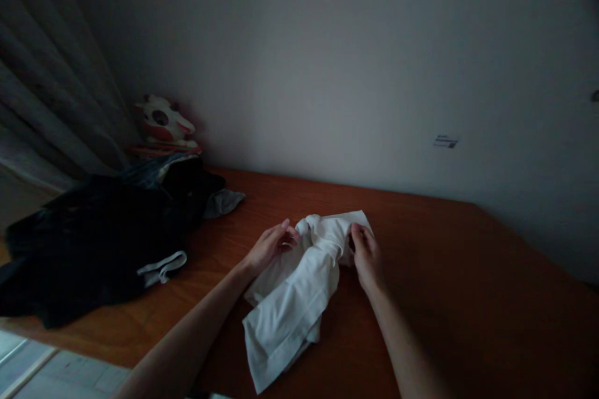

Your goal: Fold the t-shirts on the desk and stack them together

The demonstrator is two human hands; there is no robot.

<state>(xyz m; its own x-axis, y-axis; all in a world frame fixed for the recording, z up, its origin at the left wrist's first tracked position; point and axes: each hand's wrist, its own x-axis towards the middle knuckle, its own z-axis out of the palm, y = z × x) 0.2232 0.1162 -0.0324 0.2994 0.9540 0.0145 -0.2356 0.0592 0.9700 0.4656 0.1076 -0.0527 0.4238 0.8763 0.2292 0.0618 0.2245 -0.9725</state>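
A white garment [299, 305], possibly a shirt, lies bunched and folded on the wooden table in front of me. A band of its cloth crosses over the upper middle like a loose knot, and one long part stretches toward the near edge. At its upper left, my left hand [271, 246] has loosely curled fingers held apart beside the bunched cloth; whether a fingertip touches it is unclear. My right hand [367, 255] pinches the garment's right side between thumb and fingers.
Dark clothes [103, 237] are heaped on the table's left side, with a white strap [166, 265] sticking out. Behind them sits a cow-like toy [163, 121] near the curtain [51, 68]. The wall, bearing a small label [445, 141], borders the wooden table [444, 274].
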